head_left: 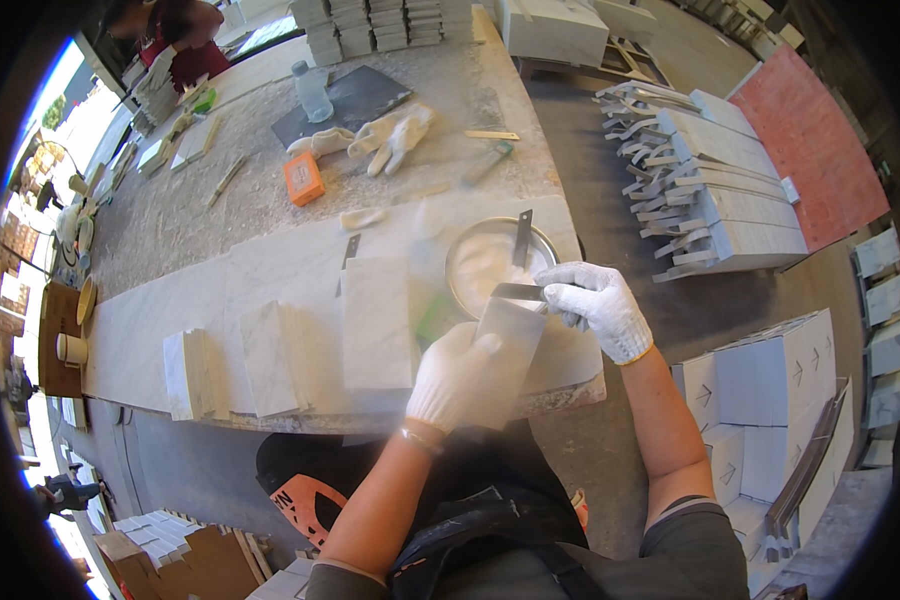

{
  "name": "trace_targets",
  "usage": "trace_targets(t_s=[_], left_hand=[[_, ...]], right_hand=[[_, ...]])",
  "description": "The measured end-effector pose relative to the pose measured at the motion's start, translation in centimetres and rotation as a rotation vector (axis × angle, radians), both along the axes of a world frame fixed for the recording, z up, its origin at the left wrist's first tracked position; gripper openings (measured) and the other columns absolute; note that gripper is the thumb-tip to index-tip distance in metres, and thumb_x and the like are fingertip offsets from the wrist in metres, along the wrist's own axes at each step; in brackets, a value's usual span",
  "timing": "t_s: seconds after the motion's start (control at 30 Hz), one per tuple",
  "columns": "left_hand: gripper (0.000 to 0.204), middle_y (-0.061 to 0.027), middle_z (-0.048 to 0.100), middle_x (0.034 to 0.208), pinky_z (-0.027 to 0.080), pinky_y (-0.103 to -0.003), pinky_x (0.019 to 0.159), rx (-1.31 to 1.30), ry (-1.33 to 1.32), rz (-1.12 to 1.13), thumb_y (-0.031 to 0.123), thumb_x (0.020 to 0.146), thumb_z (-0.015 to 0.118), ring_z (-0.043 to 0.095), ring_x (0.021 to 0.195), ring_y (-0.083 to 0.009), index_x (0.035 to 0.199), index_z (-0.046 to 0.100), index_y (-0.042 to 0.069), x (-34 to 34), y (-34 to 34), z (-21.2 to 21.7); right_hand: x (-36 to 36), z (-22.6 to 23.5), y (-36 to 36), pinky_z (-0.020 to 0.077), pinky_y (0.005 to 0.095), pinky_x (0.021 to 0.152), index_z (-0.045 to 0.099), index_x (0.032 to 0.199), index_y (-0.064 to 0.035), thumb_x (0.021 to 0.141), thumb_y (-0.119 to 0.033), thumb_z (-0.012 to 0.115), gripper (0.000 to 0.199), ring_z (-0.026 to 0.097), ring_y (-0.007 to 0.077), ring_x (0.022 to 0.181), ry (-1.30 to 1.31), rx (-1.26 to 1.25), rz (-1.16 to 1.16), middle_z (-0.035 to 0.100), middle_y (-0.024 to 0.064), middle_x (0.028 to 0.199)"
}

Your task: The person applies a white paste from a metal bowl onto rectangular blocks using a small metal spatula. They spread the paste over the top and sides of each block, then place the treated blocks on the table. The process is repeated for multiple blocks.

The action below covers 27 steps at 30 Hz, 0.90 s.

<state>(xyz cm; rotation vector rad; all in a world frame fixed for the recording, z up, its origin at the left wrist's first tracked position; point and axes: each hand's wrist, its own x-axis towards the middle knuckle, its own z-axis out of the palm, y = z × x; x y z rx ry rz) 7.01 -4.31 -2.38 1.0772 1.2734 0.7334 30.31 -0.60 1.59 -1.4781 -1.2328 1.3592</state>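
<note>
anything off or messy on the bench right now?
Nothing damaged that I can see. Only loose ends: a spare pair of white gloves lies dropped beside the dark slab, and a blade stands propped in the metal bowl of white paste.

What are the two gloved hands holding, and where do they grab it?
The left hand grips a pale tile by its lower edge. The right hand holds a flat scraper blade by its end.

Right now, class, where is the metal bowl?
The metal bowl sits on the marble slab, just left of the right hand and above the held tile.
</note>
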Motion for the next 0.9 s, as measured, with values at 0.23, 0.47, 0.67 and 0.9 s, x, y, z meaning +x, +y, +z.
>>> trace_targets(t_s=[0.23,0.47,0.67,0.9], left_hand=[[0.036,-0.005,0.072,0.098,0.052,-0.03,0.083,0.001,0.019,-0.003,0.026,0.098,0.068,0.062,0.09,-0.0119,0.118,0.071,-0.003,0.0,0.0,0.1],[0.04,-0.0161,0.075,0.113,0.053,-0.036,0.093,-0.038,-0.01,-0.029,0.024,0.098,0.065,0.07,0.103,-0.0245,0.126,0.067,-0.004,-0.2,0.0,0.4],[0.038,-0.0051,0.073,0.101,0.052,-0.029,0.084,-0.005,-0.041,0.006,0.027,0.099,0.068,0.063,0.093,-0.0117,0.121,0.071,-0.004,0.0,-0.1,0.0],[0.04,-0.0086,0.074,0.105,0.052,-0.031,0.088,0.08,0.101,-0.1,0.027,0.099,0.067,0.066,0.096,-0.0151,0.123,0.07,-0.004,-0.4,0.2,-0.5]], right_hand=[[0.1,-0.3,0.0,0.0433,0.0203,0.058,0.078,0.114,-0.0015,0.094,-0.015,0.074,0.024,0.058,0.005,0.066,0.028,-0.051,0.019,0.077,0.0042,0.088],[0.3,0.6,-0.6,0.042,0.0199,0.058,0.078,0.112,-0.002,0.093,-0.016,0.075,0.024,0.055,0.0048,0.065,0.0,-0.06,-0.009,0.072,0.0013,0.083],[1.1,0.2,-0.2,0.0491,0.0248,0.063,0.079,0.108,-0.003,0.094,-0.016,0.073,0.02,0.061,0.0089,0.07,-0.163,0.113,-0.021,0.073,0.0016,0.086],[-0.8,0.5,2.4,0.0576,0.0429,0.082,0.082,0.099,-0.0208,0.091,-0.031,0.074,0.016,0.07,0.0323,0.092,-1.064,0.486,0.221,0.076,0.0052,0.097]])
